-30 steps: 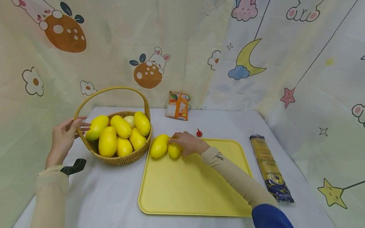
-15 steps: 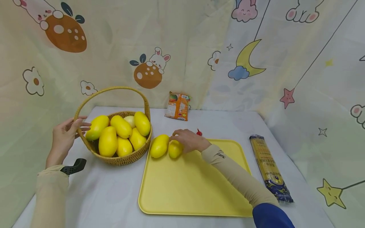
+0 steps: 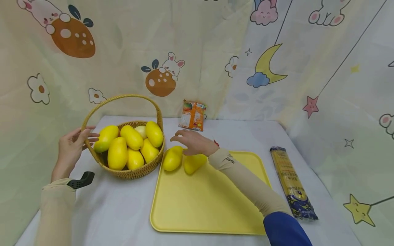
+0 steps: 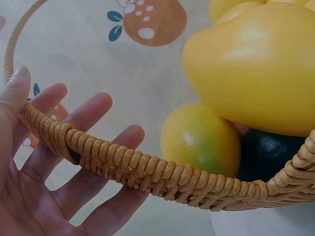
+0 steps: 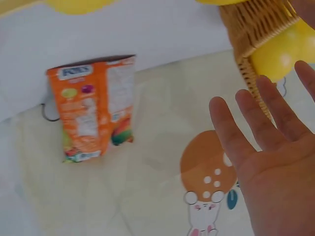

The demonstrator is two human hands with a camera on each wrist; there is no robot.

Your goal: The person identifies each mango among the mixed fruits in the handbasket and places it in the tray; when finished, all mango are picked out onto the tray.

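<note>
My left hand [image 3: 70, 147] holds the wicker basket [image 3: 133, 173] at the foot of its handle, thumb on the near side and the spread fingers behind the rim [image 4: 142, 164]. Several yellow mangoes [image 3: 117, 153] fill the basket; one beside the rim has a greenish patch in the left wrist view. Two more mangoes lie at the back left of the yellow tray [image 3: 206, 201]: one mango [image 3: 173, 159] near the basket, another mango [image 3: 193, 164] partly hidden by my right hand [image 3: 197, 141]. That right hand hovers above them, fingers extended, nothing in its grasp in the right wrist view.
An orange packet [image 3: 193, 116] leans at the table's back edge. A spaghetti pack [image 3: 292, 182] lies right of the tray. Behind the right wrist, a small red object [image 3: 217, 143] is mostly hidden. A printed curtain [image 3: 203, 68] hangs behind the table.
My right hand has released the second tray mango and risen up and slightly left. That mango now lies turned, its long side showing. The left hand stays on the basket.
</note>
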